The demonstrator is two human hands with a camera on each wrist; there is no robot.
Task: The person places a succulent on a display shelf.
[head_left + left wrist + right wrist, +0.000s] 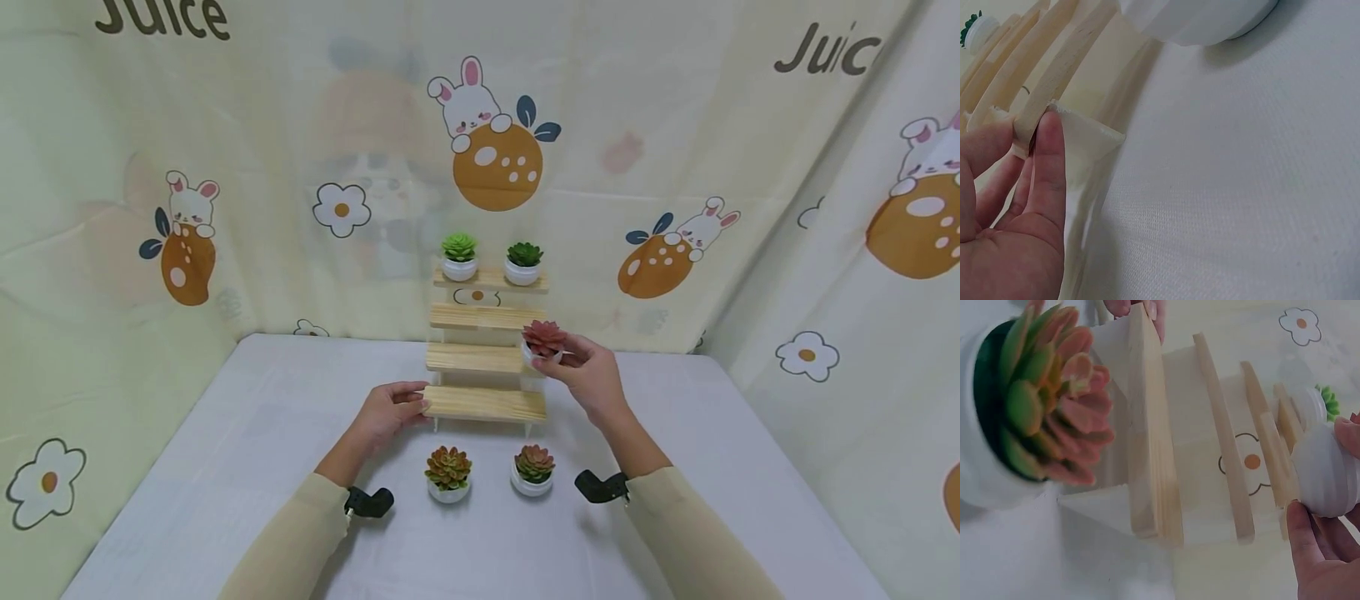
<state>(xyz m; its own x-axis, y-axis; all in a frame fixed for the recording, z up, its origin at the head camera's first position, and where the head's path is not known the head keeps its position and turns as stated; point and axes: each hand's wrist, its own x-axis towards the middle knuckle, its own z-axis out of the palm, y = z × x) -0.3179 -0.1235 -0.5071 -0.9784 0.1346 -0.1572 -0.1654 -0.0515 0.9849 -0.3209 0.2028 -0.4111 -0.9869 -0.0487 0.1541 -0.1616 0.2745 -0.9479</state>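
Note:
A tiered wooden shelf stand [483,404] with pale plank steps and white supports stands mid-table. My left hand [386,412] pinches the left end of its lowest plank; the left wrist view shows thumb and fingers on opposite faces of the plank [1063,69]. With my right hand [592,379] I hold a red artificial succulent [543,336] in a white ribbed pot [1324,472], upright by the right end of the middle steps. Whether the pot touches a step, I cannot tell. On the top step sit a bright green succulent [459,247] and a darker green one [524,255], both in white pots.
In front of the stand, an orange-brown succulent [448,468] and a pink-green succulent [535,463] stand in white pots on the white tablecloth [285,433]. Behind and beside the table hangs a cream curtain [255,108] with printed rabbits and flowers.

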